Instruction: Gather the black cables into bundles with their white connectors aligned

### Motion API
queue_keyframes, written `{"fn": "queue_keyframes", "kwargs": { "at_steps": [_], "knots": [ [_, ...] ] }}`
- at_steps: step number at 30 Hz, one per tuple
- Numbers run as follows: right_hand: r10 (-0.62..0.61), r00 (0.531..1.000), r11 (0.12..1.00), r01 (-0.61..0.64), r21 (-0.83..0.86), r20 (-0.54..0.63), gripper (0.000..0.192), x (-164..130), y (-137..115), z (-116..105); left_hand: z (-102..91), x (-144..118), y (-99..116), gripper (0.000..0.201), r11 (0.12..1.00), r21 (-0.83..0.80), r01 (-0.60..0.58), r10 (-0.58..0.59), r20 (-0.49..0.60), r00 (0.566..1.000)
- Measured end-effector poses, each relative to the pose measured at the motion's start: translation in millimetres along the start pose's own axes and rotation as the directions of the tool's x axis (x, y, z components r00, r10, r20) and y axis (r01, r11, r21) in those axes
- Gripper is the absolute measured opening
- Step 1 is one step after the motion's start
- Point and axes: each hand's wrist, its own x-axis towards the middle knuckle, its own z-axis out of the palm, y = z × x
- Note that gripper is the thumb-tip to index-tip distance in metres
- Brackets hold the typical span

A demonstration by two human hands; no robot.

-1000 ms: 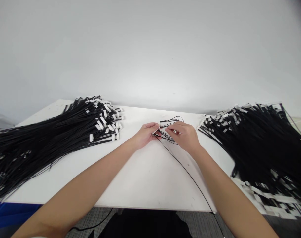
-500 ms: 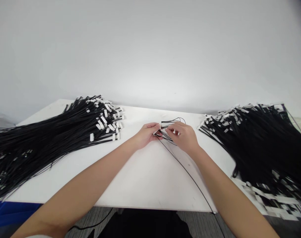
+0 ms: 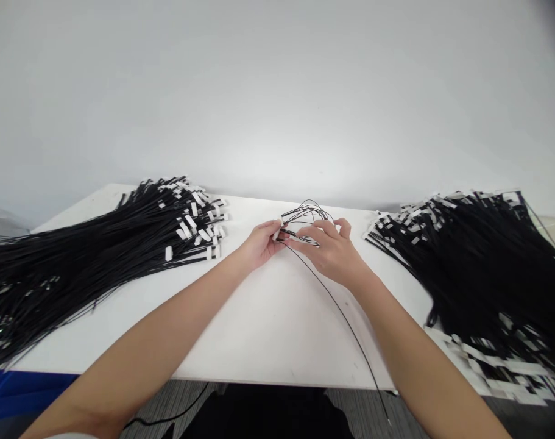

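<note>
White connector (image 3: 278, 233) with looped black wires (image 3: 310, 211): above the tabletop (image 3: 259, 329), between left cable pile (image 3: 98, 238) and right cable pile (image 3: 487, 268), each apparently sided for easy reach; left hand (image 3: 260, 245): closed on the connector, thumb uppermost, presumably to steady it; right hand (image 3: 334, 250): partly open, thumb and forefinger beside the connector, other fingers raised, perhaps to clear the loops; whether it grips a wire, cannot tell; long single wire (image 3: 336, 302): trailing past the tabletop's near edge

a white table (image 3: 259, 329) stands before a pale wall (image 3: 277, 91) (brightest near mid-span), above grey flooring (image 3: 357, 405).
</note>
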Motion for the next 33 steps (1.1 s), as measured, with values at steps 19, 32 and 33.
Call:
{"fn": "queue_keyframes", "kwargs": {
  "at_steps": [19, 32, 33],
  "knots": [
    [0.877, 0.431, -0.112, -0.245, 0.963, 0.212, 0.019, 9.1, 19.7, -2.7, 1.8, -3.4, -4.4, 0.012, 0.994, 0.102, -0.046, 0.042, 0.039, 0.998],
    [0.919, 0.183, -0.366, 0.069, 0.928, 0.349, 0.024, 4.9, 56.9, -16.9, -2.3, -0.8, -8.2, 0.02, 0.984, 0.169, -0.061, 0.046, 0.091, 0.995],
    [0.902, 0.228, -0.378, 0.009, 0.926, 0.366, 0.023, 5.2, 54.6, -17.8, -2.2, -0.7, -8.2, 0.021, 0.982, 0.175, -0.066, 0.051, 0.089, 0.995]
  ]
}}
